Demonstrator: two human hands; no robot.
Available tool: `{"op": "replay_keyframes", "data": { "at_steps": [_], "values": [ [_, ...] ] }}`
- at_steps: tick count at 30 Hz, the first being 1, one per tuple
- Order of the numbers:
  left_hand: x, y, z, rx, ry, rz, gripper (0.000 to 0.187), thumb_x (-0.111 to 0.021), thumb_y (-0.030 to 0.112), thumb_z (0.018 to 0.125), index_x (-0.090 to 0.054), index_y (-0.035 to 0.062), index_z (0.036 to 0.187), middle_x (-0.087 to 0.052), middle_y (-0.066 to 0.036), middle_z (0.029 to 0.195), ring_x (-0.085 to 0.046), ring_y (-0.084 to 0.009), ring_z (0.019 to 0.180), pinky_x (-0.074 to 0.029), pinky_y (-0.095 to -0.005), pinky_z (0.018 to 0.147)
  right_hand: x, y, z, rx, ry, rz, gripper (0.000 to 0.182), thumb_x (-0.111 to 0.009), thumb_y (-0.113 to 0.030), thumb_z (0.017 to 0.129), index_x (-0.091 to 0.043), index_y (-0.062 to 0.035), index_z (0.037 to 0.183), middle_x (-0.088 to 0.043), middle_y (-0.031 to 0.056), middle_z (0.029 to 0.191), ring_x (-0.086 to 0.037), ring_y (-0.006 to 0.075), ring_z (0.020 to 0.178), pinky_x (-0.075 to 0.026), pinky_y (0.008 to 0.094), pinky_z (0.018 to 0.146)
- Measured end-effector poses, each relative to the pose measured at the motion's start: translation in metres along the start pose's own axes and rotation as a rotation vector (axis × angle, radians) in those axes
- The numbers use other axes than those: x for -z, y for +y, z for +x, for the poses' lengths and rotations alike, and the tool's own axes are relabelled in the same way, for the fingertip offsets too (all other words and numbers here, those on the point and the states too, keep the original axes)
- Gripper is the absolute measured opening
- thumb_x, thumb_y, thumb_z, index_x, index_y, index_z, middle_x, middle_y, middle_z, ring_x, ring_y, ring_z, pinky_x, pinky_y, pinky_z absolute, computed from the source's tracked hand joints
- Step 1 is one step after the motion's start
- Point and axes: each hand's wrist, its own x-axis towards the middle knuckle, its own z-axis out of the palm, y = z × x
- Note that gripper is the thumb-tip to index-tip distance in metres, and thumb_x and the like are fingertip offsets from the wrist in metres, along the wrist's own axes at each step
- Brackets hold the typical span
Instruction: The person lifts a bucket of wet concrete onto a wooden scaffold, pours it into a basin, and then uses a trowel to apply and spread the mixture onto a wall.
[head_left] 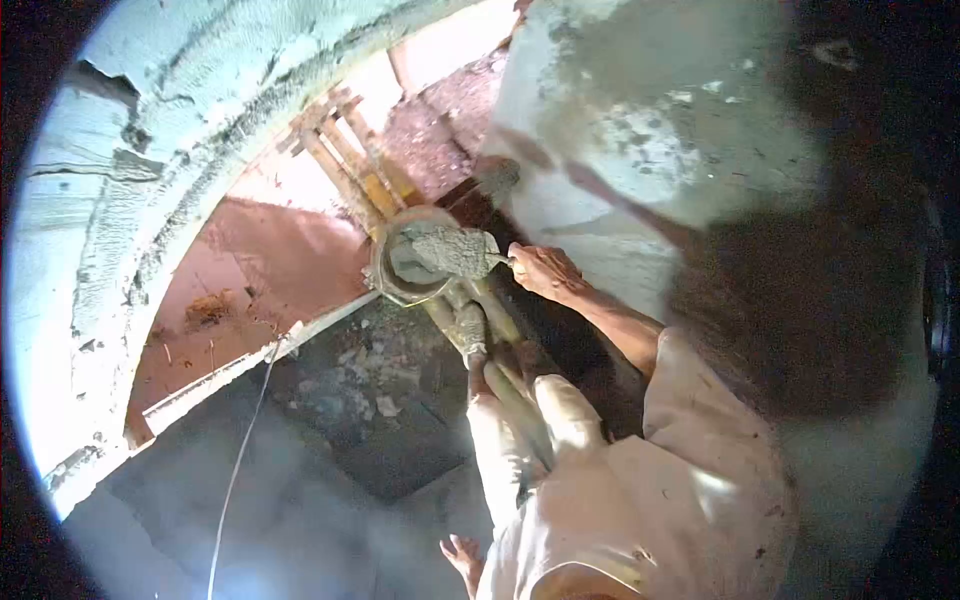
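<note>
My right hand (545, 272) is closed around the handle of a trowel (494, 254). A heap of wet grey mortar (455, 250) covers most of the trowel's blade, which lies over a round pan (378, 270). More grey mortar shows inside the pan, along its inner side. At the lower edge of the view, my left hand (462, 556) hangs beside my body with its fingers spread and nothing in them.
Wooden planks (345, 165) run under the pan and my foot (472, 328). A curved, plastered wall edge (165, 245) fills the left. Rubble (385, 375) lies below, a thin white cord (240, 460) crosses the lower left, and a grey plastered surface (640, 120) spans the upper right.
</note>
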Motion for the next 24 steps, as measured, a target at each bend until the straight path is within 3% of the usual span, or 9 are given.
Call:
{"op": "replay_keyframes", "data": {
  "at_steps": [1, 2, 3, 4, 8, 13, 15, 17, 24],
  "values": [
    [0.023, -0.015, 0.038, -0.344, -0.111, 0.559, 0.075, -0.061, 0.04, 0.089, -0.016, 0.0254, 0.147, -0.059, -0.007, 0.087, -0.058, -0.0214, 0.082, -0.048, -0.0436, 0.079, 0.029, -0.002, -0.022, -0.019, 0.019, -0.017, 0.02, -0.057, -0.014, 0.083, -0.054, -0.0055, 0.1, -0.062, 0.0175, 0.082, -0.062, 0.0367, 0.075, -0.047, 0.0456, 0.063],
    [-0.029, 0.029, -0.001, -0.105, 0.076, 0.159, 0.074, -0.06, 0.046, 0.089, -0.018, 0.0268, 0.146, -0.059, -0.007, 0.088, -0.058, -0.0211, 0.08, -0.047, -0.0427, 0.075, 0.053, -0.003, -0.045, 0.013, 0.084, 0.115, 0.014, -0.056, -0.012, 0.082, -0.051, -0.004, 0.093, -0.06, 0.017, 0.073, -0.061, 0.0368, 0.068, -0.046, 0.0459, 0.06],
    [-0.002, 0.006, 0.042, -0.342, -0.103, 0.464, 0.074, -0.059, 0.05, 0.089, -0.018, 0.028, 0.146, -0.059, -0.006, 0.087, -0.058, -0.0206, 0.076, -0.048, -0.04, 0.07, 0.077, -0.008, -0.065, 0.049, 0.145, 0.247, 0.011, -0.055, -0.01, 0.082, -0.048, -0.0025, 0.086, -0.057, 0.0166, 0.064, -0.059, 0.037, 0.06, -0.045, 0.0462, 0.058],
    [-0.027, 0.021, 0.039, -0.336, 0.007, 0.12, 0.075, -0.06, 0.05, 0.089, -0.017, 0.0265, 0.147, -0.057, -0.005, 0.085, -0.057, -0.0201, 0.072, -0.048, -0.0387, 0.068, 0.128, -0.041, -0.093, 0.011, 0.173, -0.06, 0.011, -0.056, -0.011, 0.083, -0.048, -0.0036, 0.087, -0.054, 0.0148, 0.067, -0.057, 0.0334, 0.061, -0.044, 0.0429, 0.057],
    [-0.111, 0.109, -0.025, -0.15, -0.073, 0.142, 0.072, -0.057, 0.045, 0.092, -0.015, 0.0271, 0.147, -0.059, -0.008, 0.088, -0.06, -0.0214, 0.076, -0.048, -0.0331, 0.065, 0.235, -0.093, -0.178, 0.041, 0.126, -0.033, 0.023, -0.065, -0.016, 0.081, -0.055, -0.008, 0.1, -0.063, 0.013, 0.087, -0.063, 0.0318, 0.076, -0.048, 0.041, 0.065],
    [-0.119, 0.128, -0.029, -0.236, -0.05, 0.305, 0.075, -0.054, 0.057, 0.089, -0.016, 0.0292, 0.147, -0.061, -0.009, 0.104, -0.062, -0.0248, 0.093, -0.04, -0.0527, 0.077, 0.337, -0.153, -0.239, 0.025, -0.268, 0.175, 0.03, -0.07, -0.025, 0.082, -0.06, -0.0023, 0.099, -0.064, 0.0094, 0.075, -0.063, 0.0167, 0.067, -0.049, 0.0301, 0.06],
    [-0.113, 0.131, -0.027, -0.214, -0.035, 0.258, 0.073, -0.058, 0.049, 0.09, -0.018, 0.0259, 0.147, -0.059, -0.009, 0.1, -0.061, -0.0222, 0.086, -0.046, -0.0484, 0.073, 0.326, -0.127, -0.242, 0.197, -0.21, 0.3, 0.03, -0.069, -0.023, 0.084, -0.061, -0.0002, 0.1, -0.063, 0.006, 0.073, -0.059, 0.0096, 0.062, -0.047, 0.0265, 0.058],
    [-0.102, 0.13, -0.011, -0.251, -0.024, 0.201, 0.071, -0.062, 0.039, 0.091, -0.02, 0.0213, 0.146, -0.057, -0.008, 0.096, -0.058, -0.0188, 0.078, -0.053, -0.039, 0.068, 0.323, -0.111, -0.235, -0.016, -0.355, 0.745, 0.026, -0.065, -0.021, 0.088, -0.06, -0.0021, 0.105, -0.061, 0.002, 0.075, -0.056, 0.0086, 0.063, -0.044, 0.0246, 0.054],
    [-0.07, 0.157, 0.012, -0.24, 0.048, 0.173, 0.075, -0.064, 0.037, 0.089, -0.019, 0.0186, 0.146, -0.057, -0.008, 0.098, -0.057, -0.0201, 0.078, -0.054, -0.0355, 0.067, 0.378, 0.03, -0.222, -0.465, 0.71, 0.636, 0.053, -0.066, -0.021, 0.088, -0.047, 0.0022, 0.132, -0.06, 0.0023, 0.089, -0.055, 0.0081, 0.071, -0.046, 0.021, 0.061]
  ]
}}
